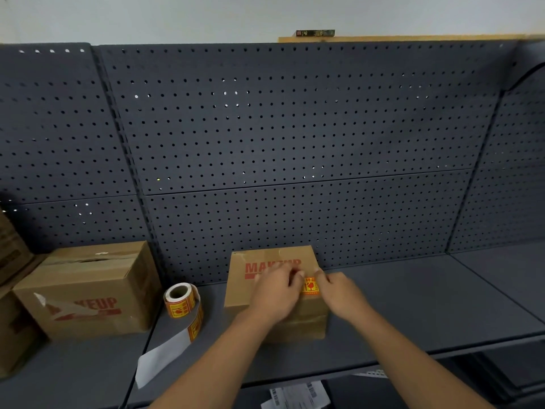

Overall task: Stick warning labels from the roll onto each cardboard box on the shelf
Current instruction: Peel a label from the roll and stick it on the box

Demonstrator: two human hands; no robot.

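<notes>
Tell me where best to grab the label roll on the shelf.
Take the label roll from above, probably: it stands on end with its hollow core open upward, so a thumb in the core and fingers on the curved wall give a firm grip. Avoid the loose strip trailing toward the shelf edge.

Dark grey metal shelf [413, 305], bearing MAKEUP-printed cardboard box [241, 290] at centre, label roll [180, 302] with trailing backing strip [165, 355] just left, second box [97, 290] further left, more cartons [11, 335] at far-left edge.

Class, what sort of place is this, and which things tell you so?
Probably a shop stockroom or store aisle: perforated metal shelving, cardboard boxes printed MAKEUP, and a roll of warning labels.
</notes>
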